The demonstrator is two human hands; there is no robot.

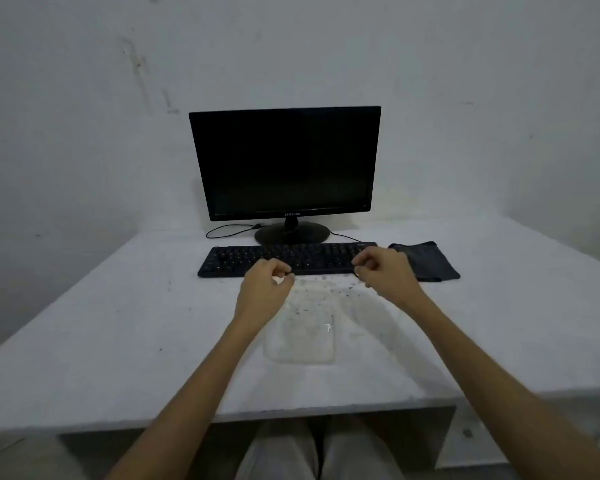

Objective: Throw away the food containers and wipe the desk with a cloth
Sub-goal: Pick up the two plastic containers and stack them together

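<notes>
A clear plastic food container (pixel 300 341) lies on the white desk (pixel 118 341) in front of the keyboard. Its transparent lid, speckled with dark crumbs, reaches toward the keyboard. My left hand (pixel 264 289) is pinched at the lid's far left corner. At the far right corner, my right hand (pixel 385 271) is pinched the same way. The plastic is hard to make out against the desk. A dark folded cloth (pixel 426 259) lies flat to the right of the keyboard, just beyond my right hand and not touched by it.
A black keyboard (pixel 284 259) lies right behind my hands. Behind it a black monitor (pixel 284 164) stands against the wall, with cables trailing from its base. Dark crumbs dot the desk near the container. The front desk edge is above my knees.
</notes>
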